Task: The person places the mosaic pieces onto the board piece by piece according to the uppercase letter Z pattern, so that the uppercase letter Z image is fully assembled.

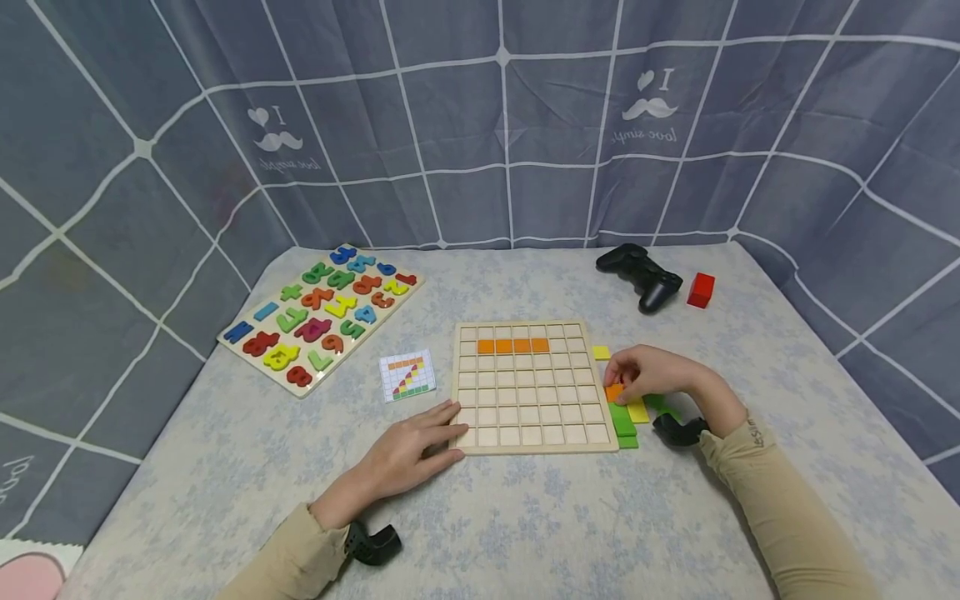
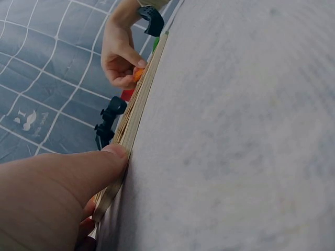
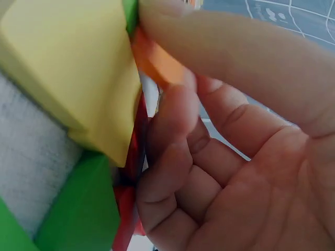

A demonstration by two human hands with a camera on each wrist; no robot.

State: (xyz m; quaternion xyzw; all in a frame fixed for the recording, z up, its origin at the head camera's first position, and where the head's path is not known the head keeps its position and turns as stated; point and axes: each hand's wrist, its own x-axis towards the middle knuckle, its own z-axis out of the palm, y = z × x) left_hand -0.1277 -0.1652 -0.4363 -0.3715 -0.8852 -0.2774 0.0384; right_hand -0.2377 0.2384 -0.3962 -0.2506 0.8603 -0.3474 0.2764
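Note:
A wooden grid board [image 1: 517, 414] lies on the table, with a row of orange square tiles [image 1: 513, 346] in its upper part. My left hand [image 1: 408, 450] rests against the board's lower left edge, its fingers extended and touching the frame. Beyond the right edge, my right hand [image 1: 660, 371] pinches an orange tile [image 3: 159, 65] between thumb and fingers. Around that hand lie green tiles [image 1: 622, 422] and yellow tiles [image 1: 638, 411]; red pieces [image 3: 125, 209] show behind them in the right wrist view. Left of the board is a small card [image 1: 407, 375] with a coloured grid pattern.
A puzzle board [image 1: 330, 321] of colourful numbers and letters sits at the back left. At the back right are a black game controller [image 1: 640, 277] and a red block [image 1: 701, 290]. A grey grid-patterned curtain [image 1: 450, 125] encloses the table's back and sides.

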